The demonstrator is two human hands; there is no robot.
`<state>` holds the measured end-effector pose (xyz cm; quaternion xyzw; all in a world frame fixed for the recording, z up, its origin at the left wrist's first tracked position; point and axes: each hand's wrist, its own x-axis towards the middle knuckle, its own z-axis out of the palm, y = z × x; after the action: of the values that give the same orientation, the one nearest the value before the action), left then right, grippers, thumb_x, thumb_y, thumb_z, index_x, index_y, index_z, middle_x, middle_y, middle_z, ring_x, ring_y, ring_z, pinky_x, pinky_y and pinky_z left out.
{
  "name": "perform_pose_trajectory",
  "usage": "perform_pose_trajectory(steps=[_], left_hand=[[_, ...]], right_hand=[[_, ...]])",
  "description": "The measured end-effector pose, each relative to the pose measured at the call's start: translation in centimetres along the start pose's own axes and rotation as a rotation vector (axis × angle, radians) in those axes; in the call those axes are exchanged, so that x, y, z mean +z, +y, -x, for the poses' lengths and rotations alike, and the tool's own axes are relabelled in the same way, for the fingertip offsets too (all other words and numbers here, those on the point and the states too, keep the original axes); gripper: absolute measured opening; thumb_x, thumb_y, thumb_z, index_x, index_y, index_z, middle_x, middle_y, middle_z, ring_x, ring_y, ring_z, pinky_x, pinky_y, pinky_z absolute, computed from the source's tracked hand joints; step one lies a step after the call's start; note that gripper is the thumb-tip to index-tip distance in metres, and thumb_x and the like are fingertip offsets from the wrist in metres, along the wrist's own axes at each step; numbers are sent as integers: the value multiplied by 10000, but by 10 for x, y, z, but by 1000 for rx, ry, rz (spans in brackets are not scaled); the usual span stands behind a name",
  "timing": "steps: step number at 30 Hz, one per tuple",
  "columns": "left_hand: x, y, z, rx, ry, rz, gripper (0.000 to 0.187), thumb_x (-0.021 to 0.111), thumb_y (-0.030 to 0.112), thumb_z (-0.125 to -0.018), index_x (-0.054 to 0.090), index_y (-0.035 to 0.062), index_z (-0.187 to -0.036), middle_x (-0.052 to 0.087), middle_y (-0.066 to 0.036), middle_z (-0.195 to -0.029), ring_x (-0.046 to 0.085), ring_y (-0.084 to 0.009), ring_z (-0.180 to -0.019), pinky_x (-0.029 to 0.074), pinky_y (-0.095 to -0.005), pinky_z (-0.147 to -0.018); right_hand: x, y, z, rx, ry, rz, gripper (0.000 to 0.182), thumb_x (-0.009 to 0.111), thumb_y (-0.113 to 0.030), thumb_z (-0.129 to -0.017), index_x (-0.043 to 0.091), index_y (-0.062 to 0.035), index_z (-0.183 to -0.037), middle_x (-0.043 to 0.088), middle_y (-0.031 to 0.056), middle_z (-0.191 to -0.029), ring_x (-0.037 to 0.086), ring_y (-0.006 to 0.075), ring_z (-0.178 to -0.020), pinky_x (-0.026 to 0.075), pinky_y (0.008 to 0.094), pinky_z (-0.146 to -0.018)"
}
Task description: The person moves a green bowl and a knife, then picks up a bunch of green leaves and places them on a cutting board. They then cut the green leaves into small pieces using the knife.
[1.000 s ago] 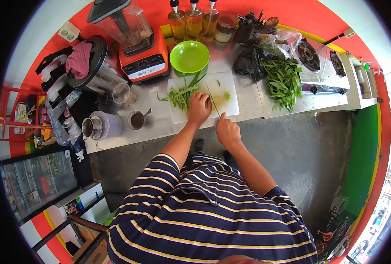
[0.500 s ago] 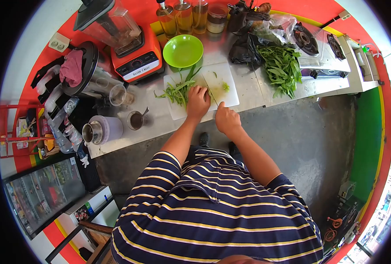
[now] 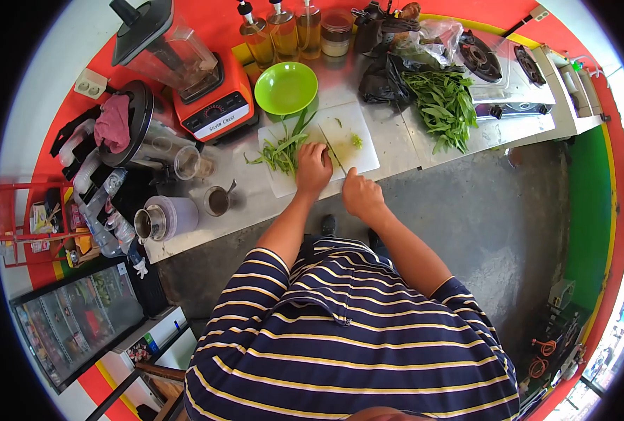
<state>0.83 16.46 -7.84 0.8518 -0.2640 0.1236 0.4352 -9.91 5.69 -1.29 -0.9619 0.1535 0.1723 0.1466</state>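
On a white cutting board (image 3: pixel 364 151) lies a bunch of long green leafy vegetables (image 3: pixel 278 156). My left hand (image 3: pixel 314 168) is closed over the right end of the bunch, its fingers curled and pressing the stems to the board. Wrapped round the handle of a knife (image 3: pixel 335 158) is my right hand (image 3: pixel 362 192), at the board's front edge. The blade points away from me, just right of my left fingers. A few small cut green bits (image 3: pixel 356 141) lie on the board to the right of the blade.
Behind the board stands a green bowl (image 3: pixel 285 88), with a red blender (image 3: pixel 214 105) to its left. A glass with a spoon (image 3: pixel 217 201) and a steel-topped jar (image 3: pixel 164 219) are at left. More leafy greens (image 3: pixel 444 109) and a gas stove (image 3: pixel 512 105) are at right.
The whole view has shifted slightly as my head moved. Both hands keep nearly the same place and hold on the board, with the knife still beside my left fingers.
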Motion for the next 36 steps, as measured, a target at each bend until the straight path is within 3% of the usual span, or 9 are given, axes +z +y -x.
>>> perform_pose_trajectory(steps=[5,7,11,13,16,23,26,28,36], left_hand=[[0,5,-1,-61,-24,30,159,617,7,-852,583,25,-1007,627,-149,-924,580,-356,-911,460,-459,-832],[-1,5,0,-87,-24,43,180,616,5,-855,567,30,-1027,622,-150,-911,582,-352,-899,461,-460,-825],[-1,1,0,-48,-14,46,201,622,0,-852,563,46,-1039,615,-151,-897,588,-352,-879,459,-459,-807],[1,1,-1,-40,4,42,200,624,-2,-851,564,48,-1035,615,-154,-898,589,-354,-874,458,-459,-799],[2,1,0,-51,-13,41,190,622,1,-856,564,47,-1031,615,-159,-891,590,-361,-864,457,-461,-794],[-2,3,-2,-24,6,52,165,612,9,-872,563,49,-1025,616,-158,-885,583,-368,-856,448,-468,-782],[-1,5,-2,-32,5,42,159,608,9,-874,558,49,-1019,609,-162,-888,575,-372,-864,443,-470,-779],[-2,4,-2,-42,0,26,156,606,8,-875,554,49,-1016,602,-165,-890,571,-374,-870,441,-471,-778],[-1,0,1,-2,24,73,161,597,-1,-867,538,53,-1007,579,-174,-891,556,-393,-881,433,-484,-787]], right_hand=[[13,0,-5,34,-14,-47,227,508,-212,-985,494,1,-1062,721,250,-921,723,423,-879,580,505,-767],[-1,-4,-13,31,9,-17,223,577,-108,-906,505,14,-1079,733,223,-944,739,372,-902,600,450,-769],[-12,-5,-8,-16,15,17,207,562,-101,-917,501,12,-1079,738,206,-931,744,371,-862,606,438,-739],[-3,-3,1,-8,1,5,172,511,-130,-957,492,6,-1060,723,255,-913,729,408,-878,586,488,-775],[4,-6,-2,49,-46,-34,181,522,-117,-933,500,8,-1061,717,270,-931,724,414,-910,580,495,-806],[-22,-7,-6,0,-62,-20,187,527,-117,-933,521,15,-1066,728,246,-963,735,384,-929,594,467,-807],[-2,-1,-2,7,-27,9,186,519,-114,-935,521,14,-1070,725,252,-984,731,393,-933,594,464,-806],[7,2,-5,24,-52,-77,229,489,-185,-962,494,18,-1069,700,296,-1006,703,458,-943,565,524,-834],[-10,1,-13,11,-105,-82,300,489,-245,-987,463,20,-1125,690,314,-1042,681,479,-1005,530,544,-908]])
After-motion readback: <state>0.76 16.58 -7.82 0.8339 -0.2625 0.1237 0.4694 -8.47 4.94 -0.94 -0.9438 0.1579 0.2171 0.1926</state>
